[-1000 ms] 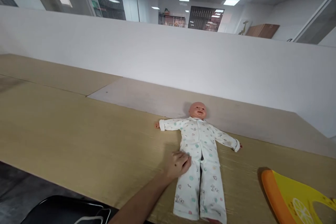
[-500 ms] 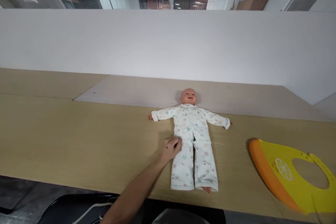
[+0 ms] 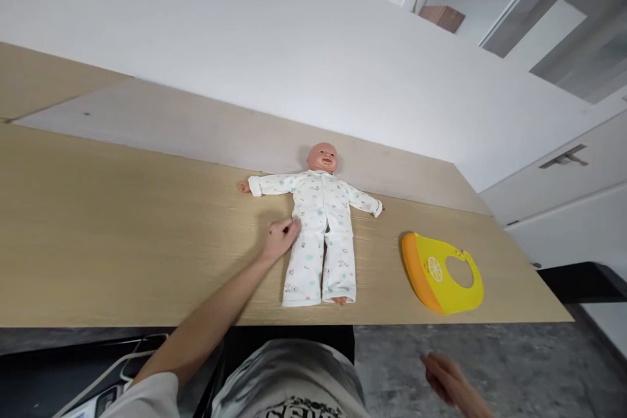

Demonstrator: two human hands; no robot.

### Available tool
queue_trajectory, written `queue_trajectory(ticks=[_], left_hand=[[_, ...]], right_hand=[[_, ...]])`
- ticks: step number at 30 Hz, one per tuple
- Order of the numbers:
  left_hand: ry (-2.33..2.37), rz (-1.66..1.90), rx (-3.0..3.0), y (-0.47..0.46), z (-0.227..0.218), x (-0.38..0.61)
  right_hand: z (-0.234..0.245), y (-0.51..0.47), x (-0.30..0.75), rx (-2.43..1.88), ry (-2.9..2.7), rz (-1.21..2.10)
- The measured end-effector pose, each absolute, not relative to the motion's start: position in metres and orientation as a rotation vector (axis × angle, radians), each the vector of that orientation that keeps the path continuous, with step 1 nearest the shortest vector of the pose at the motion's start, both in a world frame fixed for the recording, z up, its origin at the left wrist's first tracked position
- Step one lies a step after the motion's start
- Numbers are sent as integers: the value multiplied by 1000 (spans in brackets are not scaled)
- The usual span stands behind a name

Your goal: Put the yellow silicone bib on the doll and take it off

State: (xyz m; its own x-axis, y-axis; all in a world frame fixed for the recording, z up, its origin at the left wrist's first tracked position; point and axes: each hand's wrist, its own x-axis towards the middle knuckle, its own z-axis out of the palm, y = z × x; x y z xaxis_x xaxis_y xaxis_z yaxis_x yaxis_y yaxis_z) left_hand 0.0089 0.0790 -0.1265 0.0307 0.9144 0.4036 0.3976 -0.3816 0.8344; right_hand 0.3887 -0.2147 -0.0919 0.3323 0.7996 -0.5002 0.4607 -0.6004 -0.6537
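Note:
A baby doll lies on its back with arms spread and its head away from me. It wears a white patterned pajama top and matching pants. Fingers curled, my left hand rests on the table against the doll's side at the waist; whatever its fingers may hold is hidden. Off the table's front edge, low on the right, my right hand hangs blurred, apart from everything, its fingers unclear. A yellow bib with an orange pocket and a citrus-slice print lies right of the doll.
The wooden table ends at a straight front edge. A white wall stands behind it, with glass panes above. White cabinet fronts are on the right. Below my left arm are a black chair and a white cable.
My view has tilted down and turned right, bringing in the table's right end. My right hand has come into view. The left hand stays at the doll's waist.

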Motion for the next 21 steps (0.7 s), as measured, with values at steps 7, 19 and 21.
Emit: queue_trajectory(ticks=[7, 19, 21], left_hand=[[1390, 1187, 1584, 98, -130, -6], [1695, 1247, 2022, 89, -135, 7], [1623, 1337, 2159, 89, -136, 10]], right_hand=[[-72, -133, 458, -2135, -1149, 1193], [-69, 8, 363, -1920, -1524, 754], [-80, 28, 343, -1861, -1643, 706]])
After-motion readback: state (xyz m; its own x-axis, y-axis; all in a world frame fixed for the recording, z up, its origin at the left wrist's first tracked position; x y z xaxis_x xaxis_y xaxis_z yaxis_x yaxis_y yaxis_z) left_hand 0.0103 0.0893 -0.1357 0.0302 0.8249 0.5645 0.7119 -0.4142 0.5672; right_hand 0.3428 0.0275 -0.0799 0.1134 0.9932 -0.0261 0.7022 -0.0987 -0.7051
